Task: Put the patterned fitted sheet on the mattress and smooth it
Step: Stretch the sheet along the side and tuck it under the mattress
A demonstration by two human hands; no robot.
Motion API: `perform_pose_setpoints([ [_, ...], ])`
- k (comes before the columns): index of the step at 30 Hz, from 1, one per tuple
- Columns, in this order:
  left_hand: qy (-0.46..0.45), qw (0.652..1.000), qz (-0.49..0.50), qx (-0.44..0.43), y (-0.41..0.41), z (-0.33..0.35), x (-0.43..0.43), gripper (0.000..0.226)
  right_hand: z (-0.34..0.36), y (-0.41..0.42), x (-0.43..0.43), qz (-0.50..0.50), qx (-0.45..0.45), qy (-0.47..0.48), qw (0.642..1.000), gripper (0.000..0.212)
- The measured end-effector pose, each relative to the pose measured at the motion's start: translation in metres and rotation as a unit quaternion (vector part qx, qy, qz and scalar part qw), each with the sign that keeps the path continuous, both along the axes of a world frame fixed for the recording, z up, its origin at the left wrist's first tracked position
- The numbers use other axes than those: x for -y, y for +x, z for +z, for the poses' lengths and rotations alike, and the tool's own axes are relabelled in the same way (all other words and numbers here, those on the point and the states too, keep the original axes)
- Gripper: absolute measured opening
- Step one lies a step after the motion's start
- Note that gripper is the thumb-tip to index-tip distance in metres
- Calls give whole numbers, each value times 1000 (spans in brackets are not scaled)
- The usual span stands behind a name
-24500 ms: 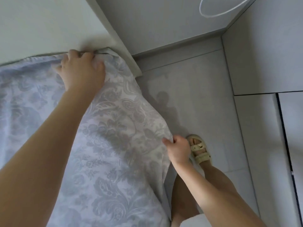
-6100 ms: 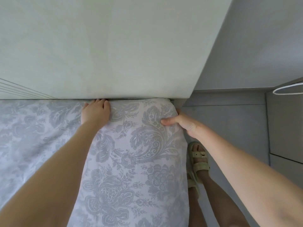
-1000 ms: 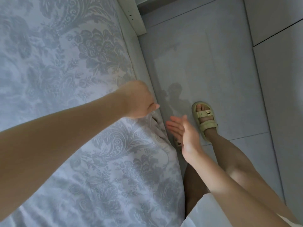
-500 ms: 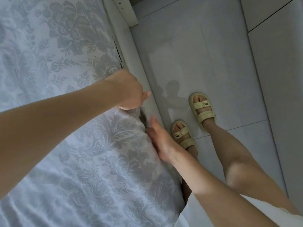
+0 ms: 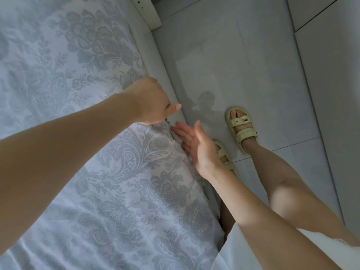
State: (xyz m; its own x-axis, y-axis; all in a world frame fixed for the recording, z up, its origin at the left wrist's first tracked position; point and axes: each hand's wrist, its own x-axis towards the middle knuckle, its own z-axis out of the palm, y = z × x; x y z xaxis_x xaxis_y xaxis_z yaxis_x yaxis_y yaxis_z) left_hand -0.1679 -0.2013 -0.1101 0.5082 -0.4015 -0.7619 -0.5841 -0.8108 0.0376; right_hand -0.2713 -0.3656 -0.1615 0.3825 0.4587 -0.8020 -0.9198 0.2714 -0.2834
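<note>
Patterned fitted sheet point(image 5: 81, 117) mostly on, side hem at frame centre untucked; left hand point(image 5: 151, 103) curled, grip hidden; right hand point(image 5: 196, 148) flat, empty.

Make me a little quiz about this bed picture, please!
1. True or false: the right hand is open, fingers flat along the side of the sheet.
2. What is on the feet? A. socks B. sandals C. boots
3. Fill in: the left hand is curled at the sheet's ____, beside the floor.

Key: 1 true; 2 B; 3 edge.
</note>
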Motion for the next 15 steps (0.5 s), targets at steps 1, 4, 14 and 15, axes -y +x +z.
perform_pose_setpoints([
  [1,19,1000,-23,-7,0,0,1,89,-1,4,-5,26,-15,24,999,60],
  [4,55,997,-48,-25,3,-3,10,78,-7,15,-9,72,-58,87,992,78],
  [14,90,995,-46,-25,12,-7,10,68,-10,14,-15,218,-146,123,957,97],
  [15,85,995,-48,-21,12,-9,10,70,-10,5,4,223,-169,122,952,104],
])
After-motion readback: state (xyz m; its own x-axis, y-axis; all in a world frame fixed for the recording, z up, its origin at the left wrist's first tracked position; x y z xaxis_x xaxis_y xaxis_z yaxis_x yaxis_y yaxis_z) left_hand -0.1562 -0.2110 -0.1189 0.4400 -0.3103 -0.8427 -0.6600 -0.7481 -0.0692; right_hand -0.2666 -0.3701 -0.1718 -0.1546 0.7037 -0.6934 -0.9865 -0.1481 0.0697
